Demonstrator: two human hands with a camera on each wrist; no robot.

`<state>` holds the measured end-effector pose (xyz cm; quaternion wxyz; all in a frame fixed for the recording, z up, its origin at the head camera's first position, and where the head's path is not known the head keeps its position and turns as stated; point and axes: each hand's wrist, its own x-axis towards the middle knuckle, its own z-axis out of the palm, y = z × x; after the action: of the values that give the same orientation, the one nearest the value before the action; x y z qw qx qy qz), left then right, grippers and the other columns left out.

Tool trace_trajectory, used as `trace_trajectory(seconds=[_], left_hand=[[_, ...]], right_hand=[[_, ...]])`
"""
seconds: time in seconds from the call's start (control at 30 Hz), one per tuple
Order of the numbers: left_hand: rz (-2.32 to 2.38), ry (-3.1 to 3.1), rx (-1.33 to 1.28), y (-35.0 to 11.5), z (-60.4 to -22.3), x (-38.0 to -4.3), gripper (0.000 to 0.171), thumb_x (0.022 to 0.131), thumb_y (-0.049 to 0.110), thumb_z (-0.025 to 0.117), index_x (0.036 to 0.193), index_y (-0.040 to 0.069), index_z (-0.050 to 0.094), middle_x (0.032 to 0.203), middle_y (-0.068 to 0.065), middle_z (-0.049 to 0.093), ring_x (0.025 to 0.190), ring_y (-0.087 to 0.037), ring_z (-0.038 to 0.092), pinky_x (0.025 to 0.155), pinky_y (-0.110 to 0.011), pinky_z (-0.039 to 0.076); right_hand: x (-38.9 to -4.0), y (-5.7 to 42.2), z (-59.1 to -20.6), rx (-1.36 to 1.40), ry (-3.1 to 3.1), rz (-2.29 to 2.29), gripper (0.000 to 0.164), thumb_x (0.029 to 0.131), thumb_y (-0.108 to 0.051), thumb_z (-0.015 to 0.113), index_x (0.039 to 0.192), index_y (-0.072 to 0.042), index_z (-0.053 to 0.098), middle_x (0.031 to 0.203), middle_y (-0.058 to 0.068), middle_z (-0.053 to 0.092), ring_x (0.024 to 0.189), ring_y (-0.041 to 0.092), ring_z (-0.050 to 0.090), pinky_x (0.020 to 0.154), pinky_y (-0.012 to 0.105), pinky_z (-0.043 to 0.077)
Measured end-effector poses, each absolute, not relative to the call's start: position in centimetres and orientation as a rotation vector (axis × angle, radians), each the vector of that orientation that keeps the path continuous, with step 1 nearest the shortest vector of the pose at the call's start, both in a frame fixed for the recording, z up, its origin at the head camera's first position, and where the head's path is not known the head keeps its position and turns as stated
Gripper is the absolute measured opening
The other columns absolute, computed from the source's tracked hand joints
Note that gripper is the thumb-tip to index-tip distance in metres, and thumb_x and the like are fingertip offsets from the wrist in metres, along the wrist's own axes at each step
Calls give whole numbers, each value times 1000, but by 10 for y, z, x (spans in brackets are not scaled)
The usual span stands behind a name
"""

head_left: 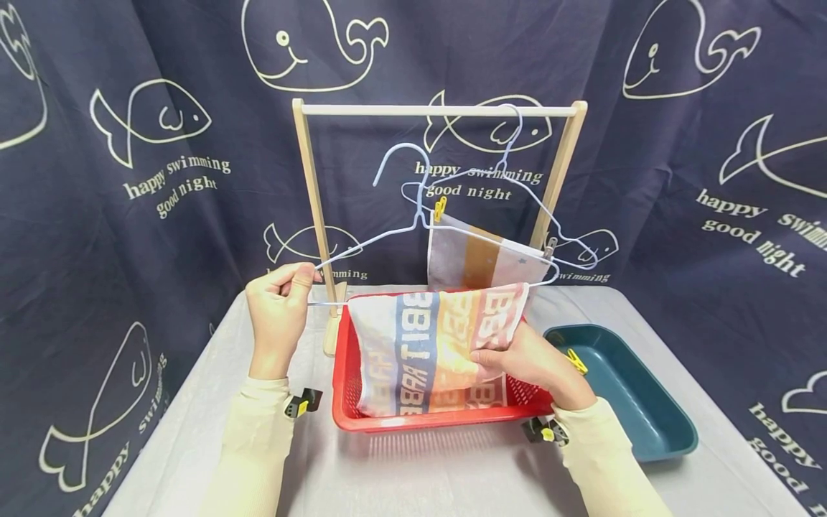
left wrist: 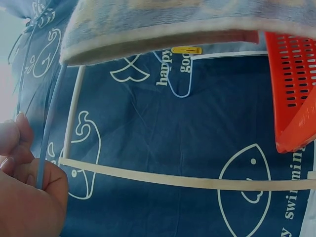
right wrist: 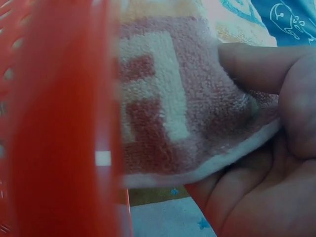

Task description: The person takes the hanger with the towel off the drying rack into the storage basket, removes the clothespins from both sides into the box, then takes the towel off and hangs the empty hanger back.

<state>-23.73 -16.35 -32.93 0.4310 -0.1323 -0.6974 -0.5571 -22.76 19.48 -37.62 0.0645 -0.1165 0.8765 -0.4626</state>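
My left hand grips the left end of a light blue clothes hanger held up over a red basket. A towel with coloured stripes and letters drapes over the hanger's lower bar. Its lower part hangs inside the basket's rim. At the towel's right side, my right hand pinches the edge, thumb in front and fingers behind, as the right wrist view also shows. In the left wrist view the hanger bar passes through the left hand, and the towel hangs above.
A wooden rack stands behind, with a second blue hanger hooked on its rail. From that hanger hangs another towel, held by a yellow clothespin and a grey clip. The red basket neighbours a teal tray holding a yellow clothespin.
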Motion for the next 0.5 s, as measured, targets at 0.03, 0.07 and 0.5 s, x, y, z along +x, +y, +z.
trace_trajectory(seconds=[0.03, 0.07, 0.5], left_hand=[[-1394, -1736, -333, -163, -328, -236, 20, 96, -2, 66, 79, -8, 74, 50, 9, 33, 46, -2, 27, 44, -24, 16], [-1395, -1734, -335, -162, -326, -233, 19, 96, -3, 66, 79, -9, 74, 50, 9, 34, 46, -2, 27, 44, -24, 16], [-1374, -1746, -330, -163, -328, -235, 20, 97, 0, 67, 80, -9, 74, 50, 8, 34, 46, -3, 26, 44, -24, 16]], right_hand=[[-228, 195, -377, -356, 2652, -1384, 40, 85, -18, 85, 118, -3, 68, 104, 8, 75, 90, 20, 70, 84, 32, 57], [-228, 195, -377, -351, 2654, -1374, 39, 85, -18, 85, 118, -4, 68, 104, 7, 75, 89, 20, 70, 85, 33, 57], [-226, 195, -378, -379, 2690, -1269, 36, 84, -20, 86, 113, -4, 71, 96, 3, 75, 87, 18, 66, 86, 36, 53]])
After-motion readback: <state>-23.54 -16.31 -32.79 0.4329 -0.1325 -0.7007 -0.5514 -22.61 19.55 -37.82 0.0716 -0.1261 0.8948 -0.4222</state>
